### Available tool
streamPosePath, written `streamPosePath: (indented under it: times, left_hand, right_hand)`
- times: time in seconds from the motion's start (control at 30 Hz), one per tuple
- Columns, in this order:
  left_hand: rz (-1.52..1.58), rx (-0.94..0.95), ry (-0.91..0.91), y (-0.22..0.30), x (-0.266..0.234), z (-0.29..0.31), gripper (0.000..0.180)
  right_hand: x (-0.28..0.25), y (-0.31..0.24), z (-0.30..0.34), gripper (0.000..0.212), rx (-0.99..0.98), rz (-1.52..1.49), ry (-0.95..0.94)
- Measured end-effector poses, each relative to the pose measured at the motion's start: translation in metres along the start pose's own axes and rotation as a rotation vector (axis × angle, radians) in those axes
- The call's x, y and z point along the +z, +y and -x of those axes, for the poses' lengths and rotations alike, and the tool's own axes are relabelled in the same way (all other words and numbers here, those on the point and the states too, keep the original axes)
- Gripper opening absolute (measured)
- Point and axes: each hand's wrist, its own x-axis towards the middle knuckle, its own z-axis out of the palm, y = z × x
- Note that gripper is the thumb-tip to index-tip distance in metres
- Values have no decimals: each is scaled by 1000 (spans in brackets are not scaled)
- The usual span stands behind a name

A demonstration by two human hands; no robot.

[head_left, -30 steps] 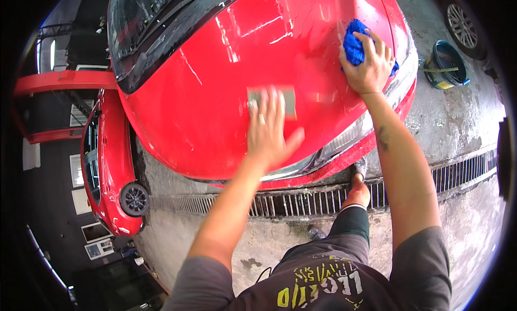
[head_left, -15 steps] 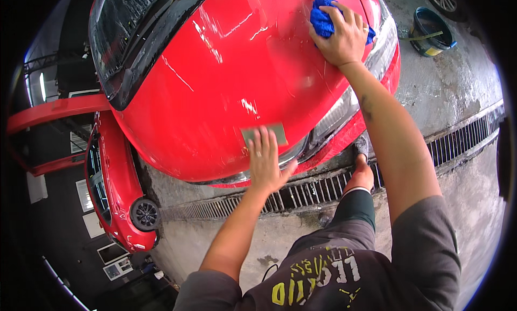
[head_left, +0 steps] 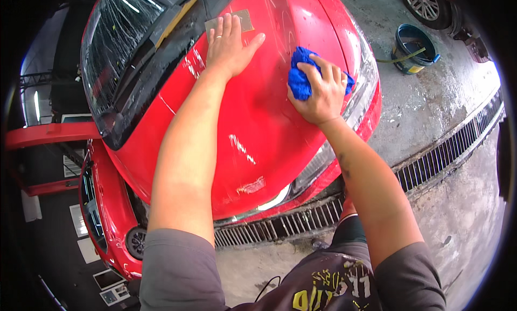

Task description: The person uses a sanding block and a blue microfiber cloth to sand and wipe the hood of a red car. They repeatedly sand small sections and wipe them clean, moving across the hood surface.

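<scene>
Sheet [head_left: 245, 20] and cloth [head_left: 299, 77] both lie on the red hood [head_left: 258, 117] of a car. The sheet is thin, flat and dull olive-brown, and what shows of it has straight edges and sharp corners; it rests beside the hood's windscreen-side edge. The left hand [head_left: 229, 50] covers its near part, fingers stretched straight and close together along it, thumb standing out apart from them.

The cloth is vivid blue, thick and bunched into soft, shaggy folds, toward the hood's edge by the headlight [head_left: 366, 87]. The right hand [head_left: 323, 95] clasps it from above, fingers bent and slightly spread, with one blue end poking out past the little finger's side.

The hood is glossy, with pale streaks and a whitish patch near its lower edge; I cannot tell whether these are glare or marks. Beyond the headlight stands a dark blue bucket [head_left: 399, 50].
</scene>
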Motion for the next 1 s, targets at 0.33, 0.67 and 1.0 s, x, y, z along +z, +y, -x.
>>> streamPosePath:
  times: [0.33, 0.67, 1.0]
  left_hand:
    - [80, -6, -323, 149, 41, 440, 112]
    - [19, -19, -60, -8, -10, -8, 90]
    - [66, 19, -339, 139, 28, 401, 102]
  right_hand:
    - [7, 20, -7, 58, 15, 82, 39]
    - [-6, -6, -1, 63, 47, -48, -23]
    - [-3, 19, -12, 59, 68, 137, -101]
